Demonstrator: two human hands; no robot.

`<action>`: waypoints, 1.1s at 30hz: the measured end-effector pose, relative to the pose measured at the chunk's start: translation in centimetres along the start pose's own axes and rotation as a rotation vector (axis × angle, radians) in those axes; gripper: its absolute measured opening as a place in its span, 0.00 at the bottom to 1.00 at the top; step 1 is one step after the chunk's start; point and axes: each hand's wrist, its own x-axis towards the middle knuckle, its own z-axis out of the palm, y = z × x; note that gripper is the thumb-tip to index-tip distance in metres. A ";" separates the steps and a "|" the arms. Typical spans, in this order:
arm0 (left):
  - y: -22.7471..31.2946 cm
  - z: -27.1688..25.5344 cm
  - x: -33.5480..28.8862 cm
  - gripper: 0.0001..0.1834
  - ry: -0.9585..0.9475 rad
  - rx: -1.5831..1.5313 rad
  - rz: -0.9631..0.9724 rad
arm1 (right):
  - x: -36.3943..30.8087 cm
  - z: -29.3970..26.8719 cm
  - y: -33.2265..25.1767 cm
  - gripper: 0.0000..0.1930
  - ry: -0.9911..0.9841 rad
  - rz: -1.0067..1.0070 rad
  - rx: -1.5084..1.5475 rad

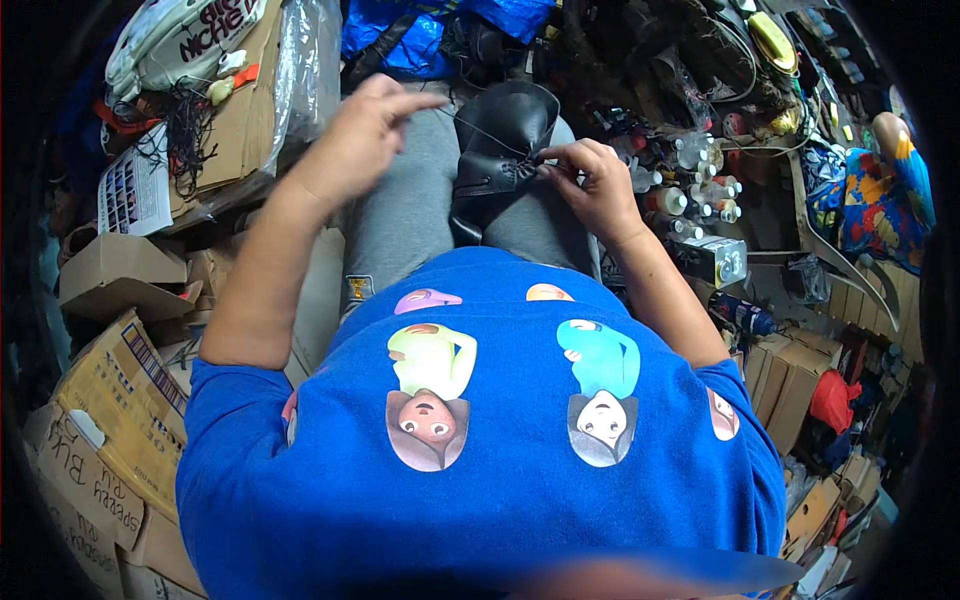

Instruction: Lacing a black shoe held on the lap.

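Note:
Across my grey-trousered lap lies a black leather piece (508, 115), which looks like a shoe upper, with a rounded panel at its far end and a puckered, gathered seam near its middle. A thin thread (487, 136) runs from that seam toward my left hand (368, 140). This hand is raised left of the leather, index finger stretched out and the other fingers curled in, seemingly on the thread. At the seam's right end my right hand (597, 187) pinches the gathered leather edge between thumb and fingertips. Whether a needle is present cannot be made out.
Cardboard boxes (125, 275) and a plastic-wrapped cardboard stack (240, 120) crowd my left. Several small bottles (700, 190) stand at my right, beside a clear rectangular container (715, 262). Blue plastic bags (405, 42) lie beyond my knees. More cartons (790, 375) are at the lower right.

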 end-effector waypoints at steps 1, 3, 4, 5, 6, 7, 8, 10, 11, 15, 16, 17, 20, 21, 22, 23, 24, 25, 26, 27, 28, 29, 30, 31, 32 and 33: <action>0.3 1.1 0.1 0.18 -0.033 -0.086 -0.018 | -0.2 -0.1 0.2 0.08 -0.007 0.002 -0.002; 0.6 3.1 0.5 0.15 -0.029 -0.020 0.047 | -0.5 0.0 0.5 0.10 0.007 -0.008 -0.041; 0.5 3.8 0.5 0.12 -0.024 0.051 0.114 | -0.6 0.0 0.9 0.12 0.006 -0.042 -0.061; 0.2 4.4 0.7 0.12 -0.023 0.046 0.110 | -0.6 0.0 0.8 0.12 0.000 -0.041 -0.061; -0.3 4.8 1.0 0.11 0.058 0.250 0.207 | -0.7 -0.1 0.5 0.13 0.016 -0.069 -0.130; -0.8 5.1 1.3 0.10 0.139 0.454 0.303 | -0.7 -0.2 0.2 0.13 0.033 -0.097 -0.198; -1.1 5.4 1.5 0.11 0.132 0.455 0.288 | -0.7 -0.2 0.0 0.13 0.028 -0.096 -0.199; -1.3 5.7 2.2 0.11 0.130 0.387 0.252 | -0.7 -0.2 -0.2 0.14 0.011 -0.096 -0.212; -1.3 5.9 2.5 0.11 0.129 0.324 0.217 | -0.8 -0.2 0.0 0.14 0.008 -0.095 -0.212; -2.0 6.5 4.0 0.12 -0.006 -0.090 0.203 | 0.0 -0.9 0.2 0.16 -0.138 0.142 0.056; -2.5 6.8 4.2 0.13 -0.023 -0.089 0.212 | 0.2 -1.1 0.0 0.17 -0.195 0.252 0.167; -2.6 6.9 4.5 0.13 -0.043 -0.087 0.225 | 0.4 -1.1 0.3 0.17 -0.195 0.255 0.165; -2.5 6.9 5.0 0.13 -0.084 -0.075 0.207 | 0.8 -1.1 1.3 0.20 -0.220 0.291 0.273; -2.6 7.0 5.1 0.13 -0.083 -0.077 0.207 | 0.9 -1.1 1.4 0.21 -0.237 0.304 0.292; -2.9 7.1 5.3 0.13 -0.099 -0.074 0.215 | 1.0 -1.1 1.5 0.22 -0.254 0.317 0.310; -3.0 7.2 5.4 0.13 -0.116 -0.070 0.221 | 1.1 -1.0 1.6 0.22 -0.255 0.317 0.310; -3.0 7.3 5.4 0.13 -0.115 -0.070 0.220 | 1.2 -1.0 1.6 0.22 -0.257 0.317 0.302; -3.1 7.3 5.5 0.13 -0.109 -0.056 0.224 | 1.2 -1.0 1.6 0.23 -0.258 0.317 0.293; -3.1 7.4 5.5 0.13 -0.103 -0.043 0.229 | 1.3 -1.0 1.7 0.23 -0.258 0.318 0.293; -3.2 7.5 5.5 0.13 -0.104 -0.043 0.229 | 1.3 -1.0 1.8 0.23 -0.262 0.311 0.298; -3.3 7.5 5.6 0.12 -0.097 -0.033 0.236 | 1.3 -1.0 1.9 0.23 -0.266 0.303 0.304; -3.3 7.5 5.6 0.12 -0.090 -0.023 0.244 | 1.4 -0.9 1.9 0.23 -0.266 0.303 0.304; -3.3 7.5 5.6 0.12 -0.090 -0.023 0.243 | 1.4 -0.9 2.0 0.23 -0.265 0.307 0.307; -3.2 7.4 5.7 0.12 -0.101 -0.028 0.243 | 1.4 -0.9 2.0 0.22 -0.264 0.309 0.310; -3.1 7.4 5.7 0.12 -0.112 -0.034 0.243 | 1.5 -0.9 2.1 0.22 -0.264 0.310 0.310; -3.2 7.4 5.8 0.12 -0.112 -0.034 0.244 | 1.5 -0.9 2.2 0.22 -0.274 0.308 0.304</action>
